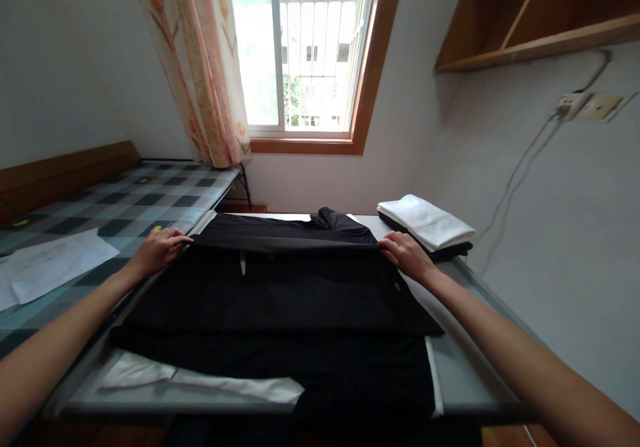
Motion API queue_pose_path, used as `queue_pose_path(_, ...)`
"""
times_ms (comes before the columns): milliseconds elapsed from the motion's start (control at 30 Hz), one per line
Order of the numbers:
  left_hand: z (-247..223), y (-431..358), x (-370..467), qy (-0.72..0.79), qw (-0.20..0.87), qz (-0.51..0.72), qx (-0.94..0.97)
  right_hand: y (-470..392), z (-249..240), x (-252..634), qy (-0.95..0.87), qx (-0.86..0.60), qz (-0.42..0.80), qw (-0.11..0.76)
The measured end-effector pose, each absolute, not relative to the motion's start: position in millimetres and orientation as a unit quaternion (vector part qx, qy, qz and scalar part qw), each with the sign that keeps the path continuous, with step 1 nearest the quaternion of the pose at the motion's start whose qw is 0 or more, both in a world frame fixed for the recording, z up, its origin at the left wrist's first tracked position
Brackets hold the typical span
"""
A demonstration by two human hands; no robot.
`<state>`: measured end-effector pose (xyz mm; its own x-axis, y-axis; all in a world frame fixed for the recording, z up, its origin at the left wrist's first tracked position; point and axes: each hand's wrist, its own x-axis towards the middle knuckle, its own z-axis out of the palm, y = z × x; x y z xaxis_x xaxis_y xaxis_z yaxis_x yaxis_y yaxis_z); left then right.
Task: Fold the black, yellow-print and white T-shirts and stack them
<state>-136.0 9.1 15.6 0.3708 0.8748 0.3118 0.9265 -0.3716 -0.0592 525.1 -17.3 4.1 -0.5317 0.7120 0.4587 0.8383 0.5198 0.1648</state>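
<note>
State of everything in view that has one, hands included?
Left hand: closed on black garment.
Right hand: same.
Black garment: spread out, held along one edge.
White cloth: folded, stacked on dark cloth.
Dark cloth: folded.
Curtain: gathered at the window's left.
Window: open or shut, can't tell.
Paper: lying on bed.
Plug: in socket.

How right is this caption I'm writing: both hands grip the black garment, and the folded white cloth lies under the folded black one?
Wrong order: the head view shows the folded white cloth on top of the folded black one. Left hand and right hand do grip the black garment.
</note>
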Motion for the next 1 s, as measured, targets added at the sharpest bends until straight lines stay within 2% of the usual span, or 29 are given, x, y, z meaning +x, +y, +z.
queue_pose_path(167, 3, -8, -123, -0.538, 0.119, -0.052, -0.833, -31, -6, 530, -0.861, -0.442, -0.227, 0.107)
queue_pose_path(400, 7, -12, -86, -0.521, 0.2, 0.009, -0.83, -30, -6, 526, -0.852, -0.446, -0.251, 0.106)
queue_pose_path(700, 14, -6, 0, -0.426, 0.222, -0.017, -0.877, -26, 1, 518, -0.848, -0.456, -0.258, 0.077)
queue_pose_path(1000, 15, -1, 103, -0.275, 0.254, -0.063, -0.925, -19, 9, 512, -0.845, -0.476, -0.227, 0.091)
